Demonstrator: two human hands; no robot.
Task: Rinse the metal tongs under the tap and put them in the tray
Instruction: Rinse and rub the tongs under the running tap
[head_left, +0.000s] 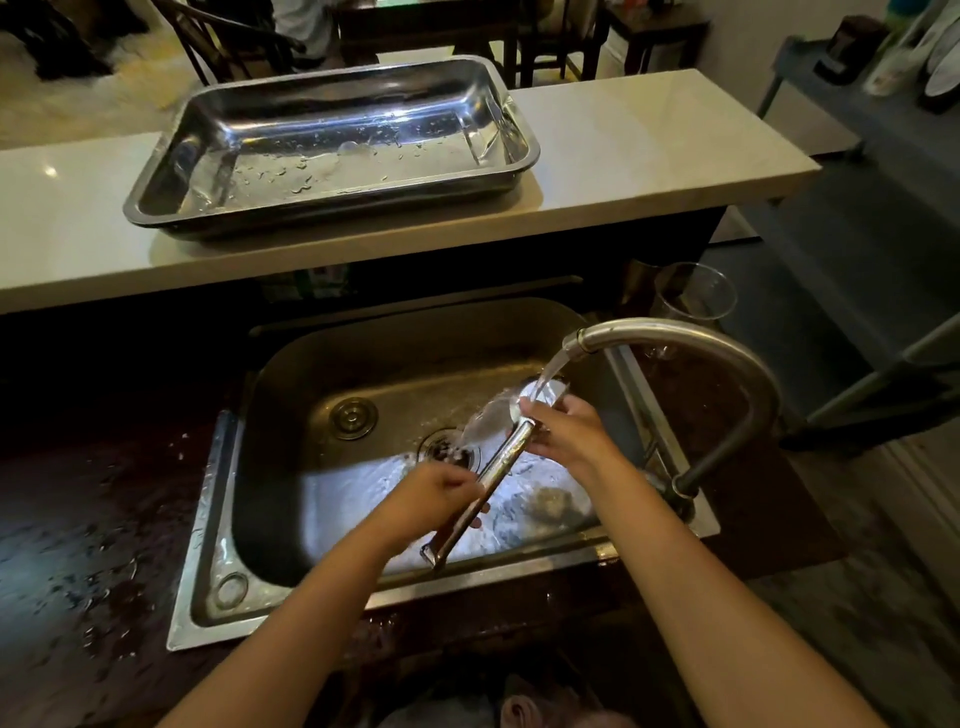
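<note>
The metal tongs (501, 465) slant over the steel sink (208, 519), hinge end low at the front, tips up under the running tap (675, 338). Water from the spout hits the tong tips and splashes off them. My left hand (441, 488) grips the tongs near the middle of the handle. My right hand (566, 428) holds the upper end by the tips, fingers in the stream. The steel tray (156, 197) sits on the pale raised counter behind the sink, wet with droplets and holding nothing else.
A clear glass (696, 296) stands behind the tap at the right. The dark worktop (93, 545) left of the sink is wet. Something brownish (553, 504) lies in the basin near the drain (449, 447). Chairs and a table stand beyond the counter.
</note>
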